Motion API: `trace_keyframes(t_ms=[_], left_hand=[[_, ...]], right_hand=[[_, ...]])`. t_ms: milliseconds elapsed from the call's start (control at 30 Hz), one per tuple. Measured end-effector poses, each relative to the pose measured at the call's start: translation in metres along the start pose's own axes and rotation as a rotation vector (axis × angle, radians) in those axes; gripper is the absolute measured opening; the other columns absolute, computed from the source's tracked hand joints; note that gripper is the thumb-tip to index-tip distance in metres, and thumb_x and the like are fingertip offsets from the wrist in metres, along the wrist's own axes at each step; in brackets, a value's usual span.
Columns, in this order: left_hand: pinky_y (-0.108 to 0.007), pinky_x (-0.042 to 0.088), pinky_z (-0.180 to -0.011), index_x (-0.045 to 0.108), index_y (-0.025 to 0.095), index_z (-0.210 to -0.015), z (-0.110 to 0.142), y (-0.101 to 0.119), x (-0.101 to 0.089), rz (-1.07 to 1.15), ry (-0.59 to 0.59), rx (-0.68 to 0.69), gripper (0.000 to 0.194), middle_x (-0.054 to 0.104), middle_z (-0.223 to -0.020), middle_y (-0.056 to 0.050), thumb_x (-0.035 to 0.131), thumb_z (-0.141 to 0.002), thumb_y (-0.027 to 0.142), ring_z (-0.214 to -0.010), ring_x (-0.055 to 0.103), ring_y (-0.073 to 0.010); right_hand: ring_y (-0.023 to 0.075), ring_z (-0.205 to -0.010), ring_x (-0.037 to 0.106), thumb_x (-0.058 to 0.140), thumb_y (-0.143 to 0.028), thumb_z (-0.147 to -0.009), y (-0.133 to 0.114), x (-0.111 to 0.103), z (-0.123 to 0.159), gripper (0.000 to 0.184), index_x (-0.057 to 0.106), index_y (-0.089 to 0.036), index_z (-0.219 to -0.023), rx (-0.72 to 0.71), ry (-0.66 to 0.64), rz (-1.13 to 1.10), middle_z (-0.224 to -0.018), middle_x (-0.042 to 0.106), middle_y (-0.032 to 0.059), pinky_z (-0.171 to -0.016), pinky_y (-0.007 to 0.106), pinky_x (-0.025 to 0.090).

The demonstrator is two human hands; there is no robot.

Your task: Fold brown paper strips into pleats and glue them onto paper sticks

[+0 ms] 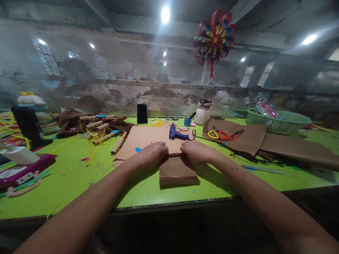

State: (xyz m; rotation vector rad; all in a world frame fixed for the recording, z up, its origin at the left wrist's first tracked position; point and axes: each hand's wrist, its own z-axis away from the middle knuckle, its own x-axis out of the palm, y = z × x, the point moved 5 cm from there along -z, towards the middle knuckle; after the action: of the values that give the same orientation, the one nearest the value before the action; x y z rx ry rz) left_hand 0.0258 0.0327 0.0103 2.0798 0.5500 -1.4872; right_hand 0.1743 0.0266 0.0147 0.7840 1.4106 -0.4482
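The left hand (158,152) and right hand (192,151) pinch the far edge of a folded brown paper stack (178,170), one at each corner; each grip is closed, fingertips together on the paper, the hands a little apart. The stack lies near the front edge of the green counter (143,192), its near end just short of that edge. Bare green surface opens on both sides of it. Beyond the hands, a blue glue gun (178,133) rests on flat brown sheets (143,137); scissors (225,134) lie to the right.
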Motion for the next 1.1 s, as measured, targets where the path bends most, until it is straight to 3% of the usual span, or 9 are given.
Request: trace_keyframes(t_ms=[167, 367, 767, 967, 1100], left_hand=[[-0.026, 0.034, -0.060, 0.065, 0.018, -0.081, -0.004, 0.010, -0.001, -0.108, 0.026, -0.018, 0.020, 0.055, -0.078, -0.007, 0.045, -0.080, 0.024, -0.067, 0.048, -0.0151], [-0.028, 0.032, -0.058, 0.062, 0.016, -0.073, -0.013, 0.006, 0.010, -0.254, 0.042, -0.030, 0.024, 0.052, -0.072, -0.007, 0.047, -0.081, 0.033, -0.066, 0.047, -0.0175], [-0.030, 0.036, -0.063, 0.059, 0.014, -0.078, -0.003, 0.027, 0.004, -0.398, 0.016, 0.127, 0.017, 0.054, -0.078, -0.009, 0.044, -0.081, 0.019, -0.072, 0.046, -0.0190], [-0.028, 0.038, -0.064, 0.060, 0.015, -0.075, 0.002, 0.028, -0.001, -0.346, 0.022, 0.081, 0.017, 0.055, -0.076, -0.008, 0.044, -0.079, 0.018, -0.071, 0.048, -0.0172], [-0.025, 0.037, -0.063, 0.064, 0.016, -0.073, -0.002, 0.019, -0.011, -0.180, 0.013, -0.023, 0.020, 0.059, -0.076, -0.006, 0.044, -0.077, 0.022, -0.069, 0.051, -0.0155]], right_hand=[[0.0222, -0.087, 0.053, 0.046, -0.024, -0.083, -0.016, -0.004, -0.007, 0.022, 0.063, -0.011, -0.090, -0.040, 0.055, 0.016, -0.086, 0.060, 0.0128, -0.071, 0.028, 0.035], [0.0202, -0.082, 0.055, 0.046, -0.017, -0.081, -0.017, 0.001, -0.010, 0.016, 0.061, -0.012, -0.084, -0.007, 0.051, -0.015, -0.086, 0.060, 0.0108, -0.066, 0.026, 0.035], [0.0227, -0.082, 0.056, 0.047, -0.013, -0.078, -0.019, 0.000, 0.000, 0.015, 0.058, -0.013, -0.086, 0.047, 0.012, 0.087, -0.087, 0.060, 0.0117, -0.064, 0.027, 0.037], [0.0227, -0.079, 0.055, 0.042, -0.014, -0.082, -0.022, 0.003, 0.004, 0.017, 0.059, -0.012, -0.084, 0.044, 0.087, 0.133, -0.083, 0.060, 0.0114, -0.063, 0.029, 0.036], [0.0209, -0.077, 0.053, 0.044, -0.013, -0.082, -0.023, -0.003, 0.003, 0.014, 0.058, -0.013, -0.083, 0.042, 0.125, 0.136, -0.082, 0.059, 0.0102, -0.061, 0.028, 0.035]])
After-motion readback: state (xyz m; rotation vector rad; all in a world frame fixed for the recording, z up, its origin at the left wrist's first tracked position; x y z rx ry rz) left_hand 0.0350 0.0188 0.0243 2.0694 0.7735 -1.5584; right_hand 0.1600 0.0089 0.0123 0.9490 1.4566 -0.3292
